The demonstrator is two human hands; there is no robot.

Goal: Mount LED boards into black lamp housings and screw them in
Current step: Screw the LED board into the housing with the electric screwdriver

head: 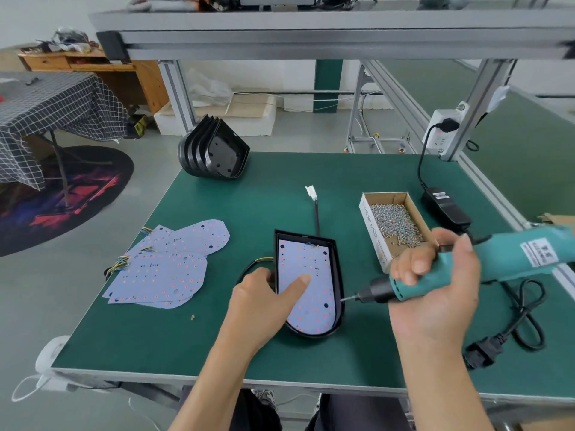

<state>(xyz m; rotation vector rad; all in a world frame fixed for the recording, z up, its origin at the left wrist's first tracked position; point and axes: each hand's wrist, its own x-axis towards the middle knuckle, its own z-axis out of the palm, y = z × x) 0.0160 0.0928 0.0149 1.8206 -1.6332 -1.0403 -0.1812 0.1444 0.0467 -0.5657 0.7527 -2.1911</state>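
Observation:
A black lamp housing [338,275] lies on the green table [236,194] with a white LED board [314,293] seated inside it. My left hand [264,301] grips the housing's left wall, its thumb pressing on the board. My right hand [435,284] holds a teal electric screwdriver [485,262] nearly level, its bit tip at the housing's right wall. A black cable with a white connector [311,191] runs from the housing's far end.
A pile of spare LED boards [168,262] lies to the left. Stacked black housings [214,150] stand at the table's back left. A cardboard box of screws [393,222] sits right of the housing, with a black power adapter [445,206] and a coiled cord [516,321] beyond.

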